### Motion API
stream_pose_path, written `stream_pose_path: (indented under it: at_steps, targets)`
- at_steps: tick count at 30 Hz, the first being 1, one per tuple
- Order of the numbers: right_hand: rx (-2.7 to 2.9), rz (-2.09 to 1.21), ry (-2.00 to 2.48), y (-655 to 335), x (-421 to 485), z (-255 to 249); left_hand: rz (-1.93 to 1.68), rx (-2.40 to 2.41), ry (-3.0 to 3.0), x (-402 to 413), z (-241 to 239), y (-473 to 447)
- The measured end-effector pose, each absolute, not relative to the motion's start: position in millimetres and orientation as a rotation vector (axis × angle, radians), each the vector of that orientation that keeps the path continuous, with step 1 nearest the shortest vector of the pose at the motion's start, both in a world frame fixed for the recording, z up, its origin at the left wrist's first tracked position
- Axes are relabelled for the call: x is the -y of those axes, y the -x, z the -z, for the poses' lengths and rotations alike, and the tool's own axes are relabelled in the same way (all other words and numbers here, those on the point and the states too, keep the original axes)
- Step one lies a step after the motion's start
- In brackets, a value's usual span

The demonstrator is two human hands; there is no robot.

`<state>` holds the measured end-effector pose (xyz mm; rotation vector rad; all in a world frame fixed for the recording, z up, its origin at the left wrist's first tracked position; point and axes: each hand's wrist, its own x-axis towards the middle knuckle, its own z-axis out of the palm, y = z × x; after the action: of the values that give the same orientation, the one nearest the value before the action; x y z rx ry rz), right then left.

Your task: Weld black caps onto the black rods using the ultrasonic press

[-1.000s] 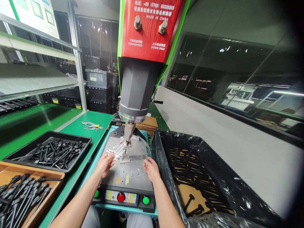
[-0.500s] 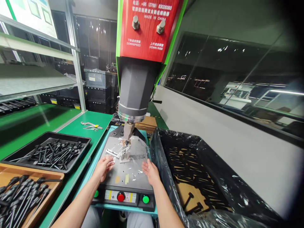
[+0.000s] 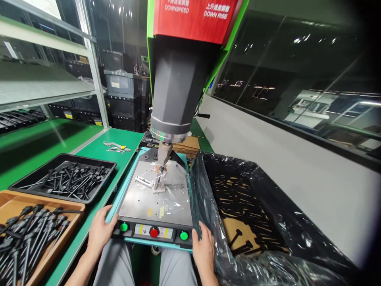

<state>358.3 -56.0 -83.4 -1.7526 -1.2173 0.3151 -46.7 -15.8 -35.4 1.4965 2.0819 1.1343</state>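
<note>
The part [image 3: 161, 171] stands in the fixture [image 3: 158, 190], ahead of both hands and between them, just under the horn [image 3: 164, 153]. Nearer, the panel [image 3: 164, 234] spans the gap between the hands. The left hand [image 3: 100, 229] is beside the left button [image 3: 124, 227], the right hand [image 3: 203, 247] beside the right button [image 3: 183, 236]. Each is loosely open, thumb apart from fingers, with hold of nothing visible; whether either presses the panel, I cannot tell. Left of the left hand lies the orange tray [image 3: 18, 201], the black tray [image 3: 101, 183] beyond it; right of the right hand, the bin [image 3: 205, 190].
</note>
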Motion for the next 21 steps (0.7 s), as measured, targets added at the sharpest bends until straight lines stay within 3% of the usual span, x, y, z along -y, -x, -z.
stream_pose_path:
  at_steps: [7, 15, 21]
  targets:
    - [1.436, -0.362, 1.769, -359, 76, 141, -0.903, -1.955, -1.53, 36, 82, 48]
    - [1.439, -0.217, 1.836, -355, 70, 157, -0.837, -1.956, -1.548, 32, 89, 51]
    - [1.5, -0.358, 1.865, -356, 77, 152, -0.968, -1.9, -1.582, 39, 89, 42]
